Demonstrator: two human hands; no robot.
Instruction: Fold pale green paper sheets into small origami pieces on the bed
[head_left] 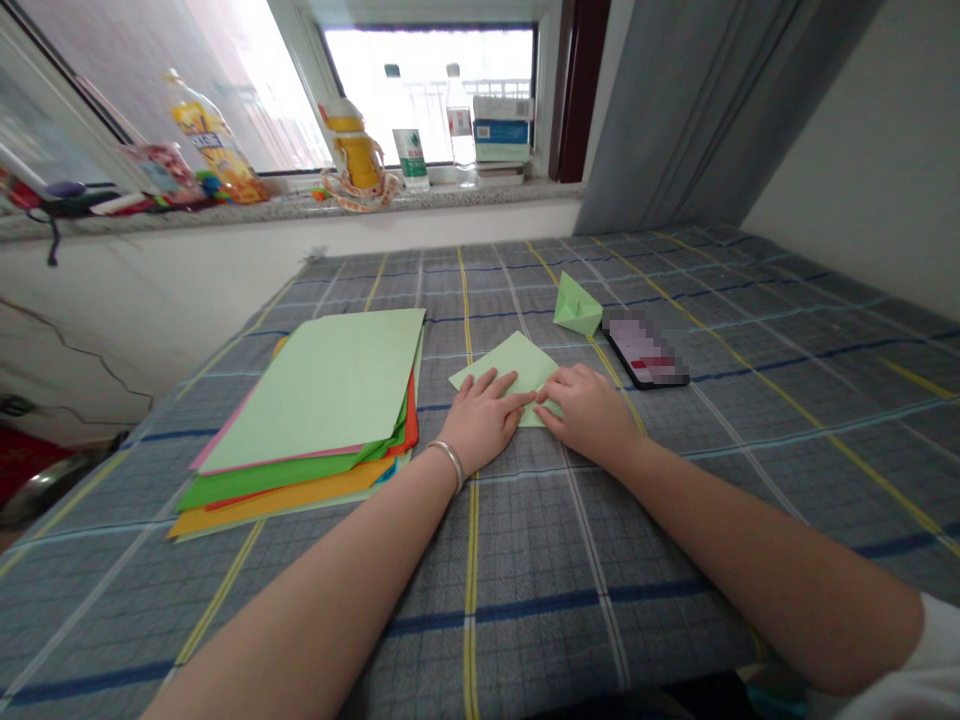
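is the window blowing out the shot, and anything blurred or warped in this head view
Head view: the window is overexposed to near white, backlighting the bottles on the sill; the phone screen is pixelated; wide-angle distortion bends the window frame and stretches the forearms at the bottom edge; the left hand, right hand and green paper are sharp and evenly lit.

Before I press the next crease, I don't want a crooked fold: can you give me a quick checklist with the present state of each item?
1. Both hands on the sheet: left hand and right hand press the light green paper: ok.
2. Paper flat on the plaid cloth: ok.
3. Edges aligned under the fingers: cannot tell.
4. Phone clear of the paper: ok, apart.
5. Paper stack clear of the left hand: ok.
6. Finished folded piece out of the way: ok.
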